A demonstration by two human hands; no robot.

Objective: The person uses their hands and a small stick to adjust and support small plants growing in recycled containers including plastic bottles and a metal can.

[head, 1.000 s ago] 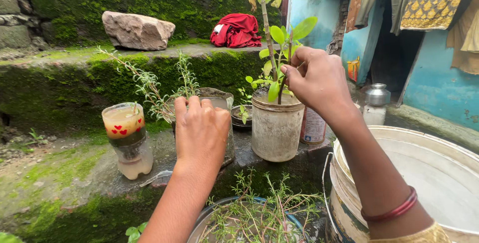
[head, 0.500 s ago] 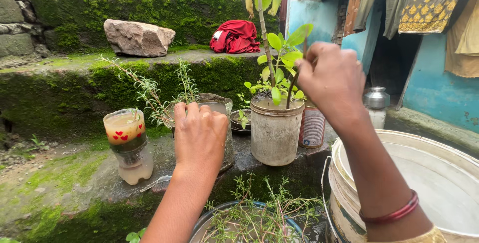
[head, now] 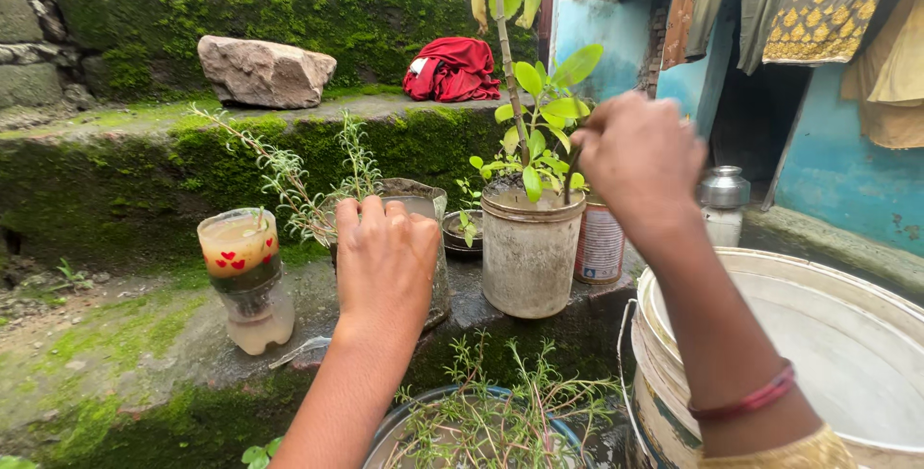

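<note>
My left hand (head: 387,262) wraps around a clear plastic container (head: 428,207) that holds a thin sprig plant (head: 294,178) on a mossy stone ledge (head: 144,334). My right hand (head: 643,156) pinches a dark stem (head: 573,174) that stands in a dirty white plastic pot (head: 528,250) with a green leafy plant (head: 539,113). A red bangle (head: 746,402) is on my right wrist.
A cut plastic bottle planter with red hearts (head: 243,272) stands left of my left hand. A small dark bowl (head: 464,231) and a tin can (head: 602,243) flank the white pot. A large white bucket (head: 818,334) sits at right, a bowl of sprigs (head: 491,421) below.
My right hand moved right and slightly up with the stem, tilting it away from the leafy plant. My left hand stayed on the container.
</note>
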